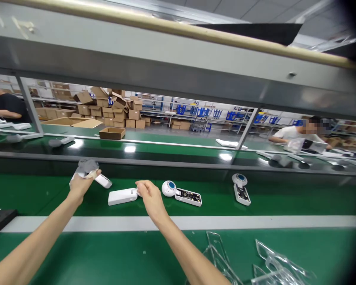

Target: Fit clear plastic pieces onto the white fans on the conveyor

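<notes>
My left hand point(82, 182) is closed around a white handheld device at the back left of the green belt. The device's grey round end point(88, 164) shows above my fingers, and a white handle point(103, 181) sticks out to the right. My right hand point(150, 196) pinches the right end of another white device point(122, 196), which lies with its closed casing up; its end is hidden by my fingers. Just right of that hand lies a device with a round white head point(169, 189) and an open handle showing a circuit board point(189, 196). Farther right is a similar open device point(242, 194).
Clear plastic pieces point(280, 267) lie at the front right. A black tray point(1, 221) stands at the left edge. A grey rail point(166, 162) runs behind the belt, with a cardboard box point(112, 133) beyond it. Two people work across the line.
</notes>
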`<action>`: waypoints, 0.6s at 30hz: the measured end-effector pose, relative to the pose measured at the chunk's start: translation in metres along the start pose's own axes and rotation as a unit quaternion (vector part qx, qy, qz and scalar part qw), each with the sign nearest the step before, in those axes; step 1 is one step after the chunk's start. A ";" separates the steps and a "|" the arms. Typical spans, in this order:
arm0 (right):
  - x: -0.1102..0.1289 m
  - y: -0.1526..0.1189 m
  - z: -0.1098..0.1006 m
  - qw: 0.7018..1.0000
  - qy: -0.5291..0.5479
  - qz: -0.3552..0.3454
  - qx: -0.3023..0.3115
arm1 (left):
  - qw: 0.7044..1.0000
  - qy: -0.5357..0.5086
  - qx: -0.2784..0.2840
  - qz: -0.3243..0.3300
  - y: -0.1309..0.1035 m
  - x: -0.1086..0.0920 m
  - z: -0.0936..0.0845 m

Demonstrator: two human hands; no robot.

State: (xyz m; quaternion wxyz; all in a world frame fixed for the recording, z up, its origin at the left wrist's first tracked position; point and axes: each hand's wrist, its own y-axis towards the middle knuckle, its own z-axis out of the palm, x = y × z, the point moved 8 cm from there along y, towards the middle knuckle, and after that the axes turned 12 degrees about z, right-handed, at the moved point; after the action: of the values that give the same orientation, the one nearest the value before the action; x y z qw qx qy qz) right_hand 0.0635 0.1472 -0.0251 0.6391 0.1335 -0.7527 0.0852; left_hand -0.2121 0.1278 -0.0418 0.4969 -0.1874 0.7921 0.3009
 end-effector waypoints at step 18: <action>0.062 -0.032 0.048 0.813 0.553 0.043 0.177 | 0.934 -0.053 -0.064 0.348 -0.128 -0.148 0.035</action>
State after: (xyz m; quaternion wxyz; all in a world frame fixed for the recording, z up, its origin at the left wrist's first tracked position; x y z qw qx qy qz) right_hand 0.0196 0.0965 0.0268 0.9087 0.1422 -0.2487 0.3036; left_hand -0.0483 0.0549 0.0427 0.3894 0.0852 0.7589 0.5149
